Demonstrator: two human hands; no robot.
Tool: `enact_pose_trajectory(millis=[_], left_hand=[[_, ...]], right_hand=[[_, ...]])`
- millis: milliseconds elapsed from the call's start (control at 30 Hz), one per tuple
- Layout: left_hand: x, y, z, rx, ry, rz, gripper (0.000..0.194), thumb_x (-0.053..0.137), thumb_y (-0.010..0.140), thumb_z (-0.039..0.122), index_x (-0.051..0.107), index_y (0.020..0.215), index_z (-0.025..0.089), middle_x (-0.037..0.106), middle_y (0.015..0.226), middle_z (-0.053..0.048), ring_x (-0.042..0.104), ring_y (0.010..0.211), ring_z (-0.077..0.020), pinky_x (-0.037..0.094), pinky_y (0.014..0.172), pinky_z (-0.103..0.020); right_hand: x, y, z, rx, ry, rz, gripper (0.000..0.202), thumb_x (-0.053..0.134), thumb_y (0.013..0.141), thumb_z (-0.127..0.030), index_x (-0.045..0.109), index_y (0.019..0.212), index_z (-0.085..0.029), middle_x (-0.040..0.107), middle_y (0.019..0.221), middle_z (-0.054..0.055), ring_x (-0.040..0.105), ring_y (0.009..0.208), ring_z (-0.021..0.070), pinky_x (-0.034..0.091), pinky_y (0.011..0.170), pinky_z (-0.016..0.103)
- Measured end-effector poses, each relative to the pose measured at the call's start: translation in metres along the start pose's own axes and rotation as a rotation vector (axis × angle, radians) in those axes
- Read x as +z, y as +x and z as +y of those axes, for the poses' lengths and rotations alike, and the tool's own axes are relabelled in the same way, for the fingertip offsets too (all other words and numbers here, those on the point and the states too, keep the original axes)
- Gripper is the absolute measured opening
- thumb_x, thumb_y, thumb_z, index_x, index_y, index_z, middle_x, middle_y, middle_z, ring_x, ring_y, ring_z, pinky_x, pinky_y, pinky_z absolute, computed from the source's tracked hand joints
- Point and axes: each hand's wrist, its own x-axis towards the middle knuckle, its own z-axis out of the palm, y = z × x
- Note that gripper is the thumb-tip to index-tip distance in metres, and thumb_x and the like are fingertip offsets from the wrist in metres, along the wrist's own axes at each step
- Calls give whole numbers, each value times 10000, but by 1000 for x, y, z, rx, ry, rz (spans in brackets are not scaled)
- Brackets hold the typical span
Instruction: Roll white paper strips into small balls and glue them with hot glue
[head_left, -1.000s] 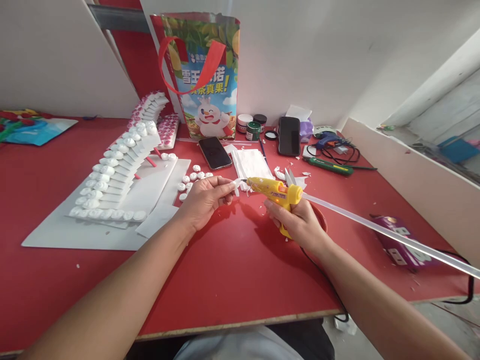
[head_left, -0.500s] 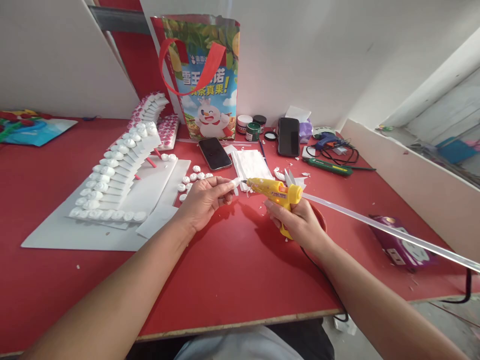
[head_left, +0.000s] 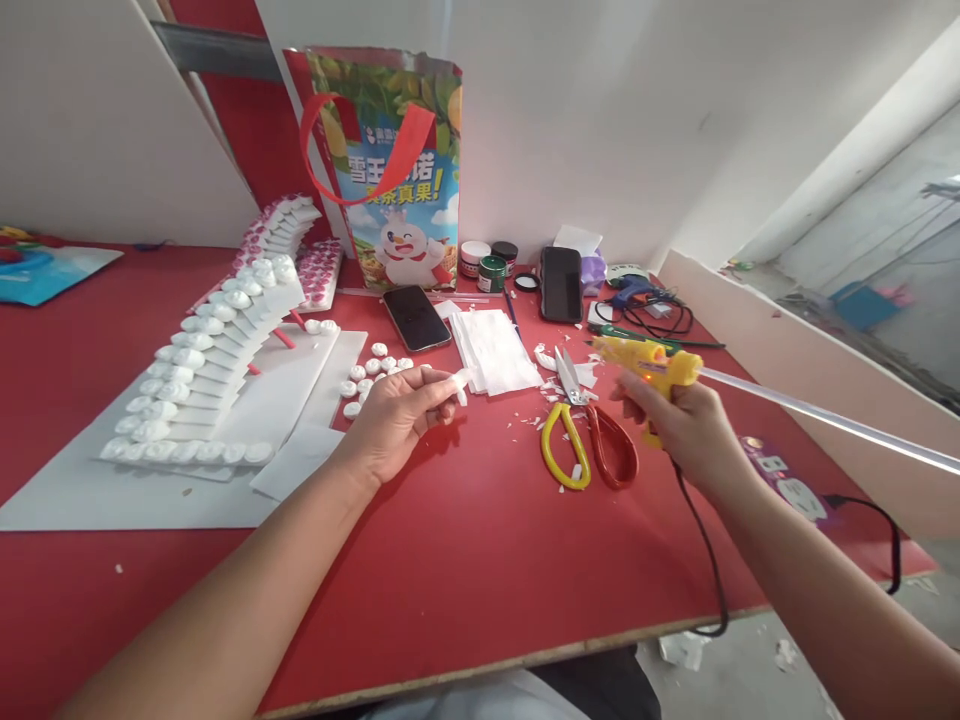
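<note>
My left hand (head_left: 397, 415) pinches a small white paper strip (head_left: 461, 384) above the middle of the red table. On the right, my right hand (head_left: 682, 420) is wrapped round the handle of a yellow glue gun (head_left: 649, 362), whose nozzle points left and whose long clear glue stick sticks out behind. Between the hands lie scissors (head_left: 568, 440) with one yellow and one red handle, blades apart. A stack of white paper (head_left: 495, 350) lies behind them. Small white rolled flowers (head_left: 365, 375) sit just beyond my left hand.
A white curved stepped model (head_left: 217, 365) edged with rolled flowers stands on white board at the left. Behind are a colourful bag (head_left: 405, 180), a phone (head_left: 417, 318), paint jars (head_left: 491, 272) and another phone (head_left: 561, 285). The glue gun's cord hangs over the table's front edge.
My right hand has carried the glue gun right, away from the white strip in my left hand, uncovering the scissors. The camera view has shifted slightly.
</note>
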Motion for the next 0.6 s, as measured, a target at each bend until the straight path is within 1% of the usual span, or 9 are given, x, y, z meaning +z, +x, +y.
enact_pose_trajectory(millis=[67,133,233,300,333,400,467,533,600], left_hand=[[1,-1,0,-5,-3,-18,247,883,661,287,720,755,128,688,718,-33,550,589,-92,456,587,-243],[3,-2,0,-11,-10,-25,244,880,664,285,716,754,128,690,720,-35,550,591,-90,457,587,-238],[4,-3,0,-20,-8,-24,236,877,670,284,711,747,134,690,720,-32,546,592,-90,464,595,-239],[5,-4,0,-23,-8,-26,232,875,674,285,711,751,141,689,720,-29,545,593,-90,467,599,-240],[5,-4,-1,-25,-9,-31,232,875,676,287,711,756,143,689,720,-27,545,594,-90,465,598,-239],[5,-5,-1,-26,-12,-41,231,872,682,289,709,760,146,688,721,-28,544,596,-89,463,597,-235],[5,-5,-1,-25,-12,-54,231,869,683,295,707,754,146,686,719,-29,539,592,-90,462,595,-239],[5,-5,0,-22,-21,-64,230,868,684,298,707,752,149,683,717,-27,539,588,-92,466,597,-246],[5,-6,0,-28,-50,-77,224,867,688,296,712,765,155,680,713,-21,546,588,-93,473,604,-248]], right_hand=[[-12,6,16,-1,-84,90,537,719,706,-690,704,709,-153,667,713,69,541,616,155,394,524,275],[-18,8,31,8,-141,136,530,704,716,-688,685,703,-159,660,689,62,540,611,164,394,524,284],[-18,7,46,51,-240,135,554,662,728,-719,532,580,-202,503,502,4,451,509,144,346,495,298],[-16,5,50,52,-336,137,585,611,744,-749,418,536,-237,395,447,-23,386,472,131,310,486,306],[-16,5,51,41,-386,149,590,581,757,-759,385,537,-249,375,448,-27,370,469,130,302,487,309],[-16,5,52,2,-474,176,570,528,785,-766,377,569,-260,404,482,-18,385,482,144,313,495,314],[-18,4,54,-41,-549,183,548,491,806,-766,386,607,-266,473,539,7,444,516,172,350,517,323],[-22,1,57,-93,-625,150,545,464,820,-772,402,631,-265,543,611,44,518,579,209,398,555,342],[-29,-11,57,-154,-712,118,557,441,835,-781,477,677,-247,613,712,93,577,649,250,448,606,375]])
